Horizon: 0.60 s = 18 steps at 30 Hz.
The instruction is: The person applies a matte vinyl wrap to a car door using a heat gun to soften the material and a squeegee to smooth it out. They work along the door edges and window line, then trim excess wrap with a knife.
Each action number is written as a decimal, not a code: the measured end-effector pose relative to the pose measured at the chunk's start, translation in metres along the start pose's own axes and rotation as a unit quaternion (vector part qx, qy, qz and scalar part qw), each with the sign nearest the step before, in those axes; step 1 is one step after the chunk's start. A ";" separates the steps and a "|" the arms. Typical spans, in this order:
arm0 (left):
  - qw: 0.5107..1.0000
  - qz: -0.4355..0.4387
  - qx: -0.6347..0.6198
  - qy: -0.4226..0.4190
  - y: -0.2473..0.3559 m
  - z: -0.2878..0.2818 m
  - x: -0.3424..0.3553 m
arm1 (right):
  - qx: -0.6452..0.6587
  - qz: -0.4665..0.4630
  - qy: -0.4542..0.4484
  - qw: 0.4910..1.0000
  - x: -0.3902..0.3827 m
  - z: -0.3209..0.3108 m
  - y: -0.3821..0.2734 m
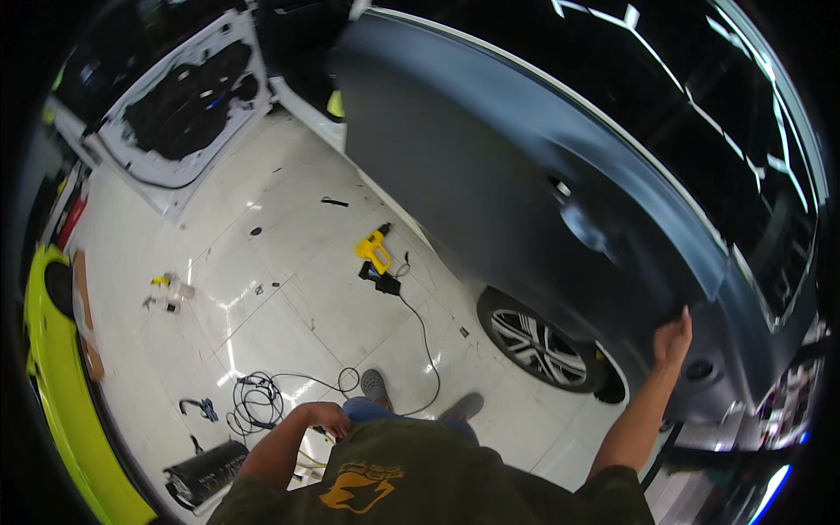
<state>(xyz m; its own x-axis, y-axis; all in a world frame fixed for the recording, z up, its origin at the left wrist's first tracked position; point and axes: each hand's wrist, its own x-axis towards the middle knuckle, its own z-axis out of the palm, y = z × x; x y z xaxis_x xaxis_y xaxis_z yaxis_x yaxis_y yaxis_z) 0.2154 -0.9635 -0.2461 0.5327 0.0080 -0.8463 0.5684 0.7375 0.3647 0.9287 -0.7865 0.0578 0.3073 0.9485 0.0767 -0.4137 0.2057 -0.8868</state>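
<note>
A matte dark grey sheet or skin covers the side of a car (437, 149), from its door to the rear panel. My right hand (673, 339) is raised against the rear panel above the wheel (538, 341). One digit points up and the other fingers are curled in; whatever they may hold is hidden. Close to my waist, my left hand (328, 419) is bent with its fingers curled downward. I cannot make out anything in it. A round dark recess (699, 370) lies below and right of my right hand.
On the pale tiled floor lies a yellow heat gun (374, 249), its black cord (424, 328) running past my shoes to a coil (258, 401). Spray bottles (171, 293) stand left. A black cylinder (206, 474) lies lower left. A white car door (188, 109) hangs open; a lime-green car (74, 420) borders the left.
</note>
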 end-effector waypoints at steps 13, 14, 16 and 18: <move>0.854 0.070 -0.263 0.443 -0.202 0.023 -0.067 | -0.089 -0.042 0.148 0.984 -0.007 -0.015 0.022; 0.860 0.078 -0.272 0.425 -0.218 0.045 -0.067 | -0.094 -0.052 0.134 0.985 -0.015 0.006 0.025; 0.868 0.127 -0.333 0.345 -0.255 0.083 -0.073 | -0.106 -0.067 0.119 0.985 -0.051 0.052 0.028; 0.898 0.051 -0.205 0.386 -0.274 0.112 -0.057 | -0.100 -0.060 0.098 0.988 -0.085 0.054 0.039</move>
<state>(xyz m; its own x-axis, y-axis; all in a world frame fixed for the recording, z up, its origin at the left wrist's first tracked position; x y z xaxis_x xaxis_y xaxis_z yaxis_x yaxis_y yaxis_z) 0.0997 -1.2418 -0.2539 -0.1142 0.4376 -0.8919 0.1779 0.8922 0.4150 0.8402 -0.8457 0.0414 0.5127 0.8510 0.1140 -0.1931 0.2437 -0.9504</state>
